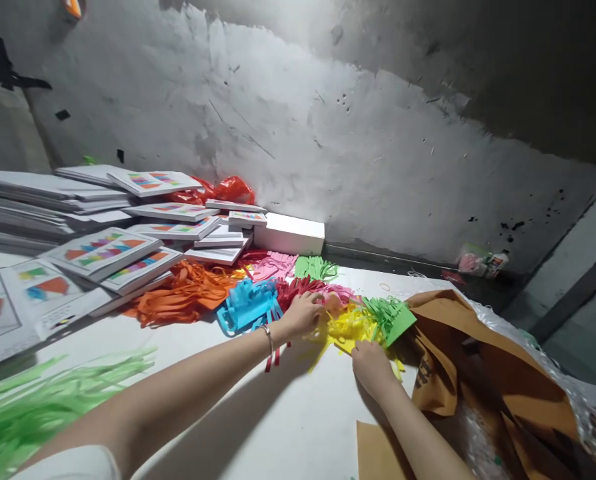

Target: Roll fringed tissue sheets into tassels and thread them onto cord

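Head view, yellow paper strips [355, 325]: bunched on the white table [288, 433], between its middle and its right side, under and between the two hands.
Left hand [304, 313]: fingers bent down at the left side of the yellow strips; fingertips partly hidden, so I cannot tell whether they grasp any. A bracelet [267, 333] circles the wrist.
Right hand [373, 365]: curled against the near edge of the yellow bunch; whether it is clenched on the paper I cannot tell.
Green fringe [392, 318]: just beyond the right hand, touching the yellow strips.
Row toward the left edge: dark red strips [298, 288], blue strips [252, 303], orange strips [185, 293].
Near left corner: light green strips [53, 393].
Left side: stacked printed booklets [115, 250].
Far edge, by the wall: a white box [293, 233]; pink strips [273, 265] lie in front.
Right edge: a crumpled brown wrapper [445, 317].
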Motion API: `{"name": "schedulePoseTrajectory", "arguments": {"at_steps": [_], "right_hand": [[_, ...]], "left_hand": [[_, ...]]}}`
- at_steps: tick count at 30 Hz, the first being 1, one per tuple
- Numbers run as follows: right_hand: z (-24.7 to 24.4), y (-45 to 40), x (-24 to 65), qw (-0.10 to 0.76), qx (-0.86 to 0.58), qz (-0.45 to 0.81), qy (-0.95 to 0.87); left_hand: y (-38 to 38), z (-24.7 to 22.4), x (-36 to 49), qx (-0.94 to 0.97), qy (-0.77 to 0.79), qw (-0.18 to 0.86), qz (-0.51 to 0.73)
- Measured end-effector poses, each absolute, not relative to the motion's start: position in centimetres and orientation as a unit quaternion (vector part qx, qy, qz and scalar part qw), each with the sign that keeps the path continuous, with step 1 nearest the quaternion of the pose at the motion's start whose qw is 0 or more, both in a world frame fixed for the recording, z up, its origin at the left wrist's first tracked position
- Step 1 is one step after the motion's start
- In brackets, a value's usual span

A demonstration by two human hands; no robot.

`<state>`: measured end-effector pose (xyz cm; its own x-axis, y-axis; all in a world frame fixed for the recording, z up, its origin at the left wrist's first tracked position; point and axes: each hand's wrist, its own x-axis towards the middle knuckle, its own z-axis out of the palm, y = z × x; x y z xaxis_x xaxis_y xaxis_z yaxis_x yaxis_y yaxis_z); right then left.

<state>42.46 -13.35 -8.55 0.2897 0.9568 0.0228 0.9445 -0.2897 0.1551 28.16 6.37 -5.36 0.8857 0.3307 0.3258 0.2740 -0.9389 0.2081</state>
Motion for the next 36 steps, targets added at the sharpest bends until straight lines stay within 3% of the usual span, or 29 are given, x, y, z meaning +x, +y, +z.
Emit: {"name": "schedulePoseTrajectory", "arguments": {"at_steps": [7, 20, 29, 36], "right_hand": [[-6.7, -15.9, 43.5, -0.027, 0.801, 0.075, 0.593], [-7.9, -18.5, 45.4, -0.229, 0.805, 0.021, 0.548], [-8.5, -18.4, 45.2, -0.236, 0.807, 0.0, 0.541], [-6.1, -16.8, 44.0, -0.205, 0.757, -0.024, 0.62]], "left_hand": [[2.0, -7.4, 29.5, 0.971, 0.048, 0.178, 0.154], [-2.0, -10.6, 30.1, 0.899, 0.135, 0.359, 0.21], [-2.1, -11.6, 30.8, 0.877, 0.132, 0.409, 0.218], [-2.2, -12.1, 31.0, 0.866, 0.106, 0.43, 0.232]]}}
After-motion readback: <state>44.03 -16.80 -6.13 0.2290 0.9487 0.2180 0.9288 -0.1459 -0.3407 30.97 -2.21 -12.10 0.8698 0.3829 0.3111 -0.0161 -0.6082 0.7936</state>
